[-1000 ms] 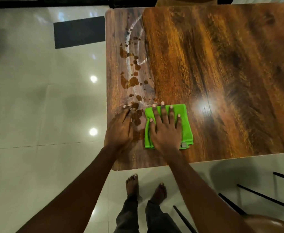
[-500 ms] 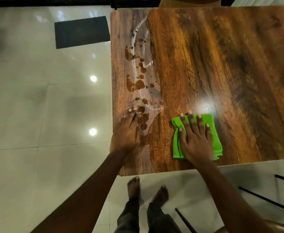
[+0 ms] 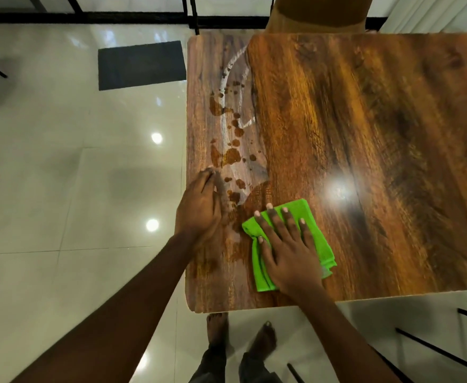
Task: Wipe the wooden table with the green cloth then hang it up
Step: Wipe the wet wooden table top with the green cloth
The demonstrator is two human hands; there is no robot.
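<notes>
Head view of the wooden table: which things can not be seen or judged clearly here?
- Green cloth: its middle is hidden under the right hand.
- Wooden table: its right side is cut off by the picture edge.
- Place to hang the cloth: none is in view.
- Left hand: its fingertips are blurred, so contact with the brown spots is unclear.
- Chair beyond the table: cut by the top edge.

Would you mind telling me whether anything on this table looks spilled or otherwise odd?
Yes: brown splashes and a whitish curved smear run along the left strip of the wooden table, unwiped. The right hand presses the green cloth flat just right of them; the left hand rests at the table's left edge.
</notes>
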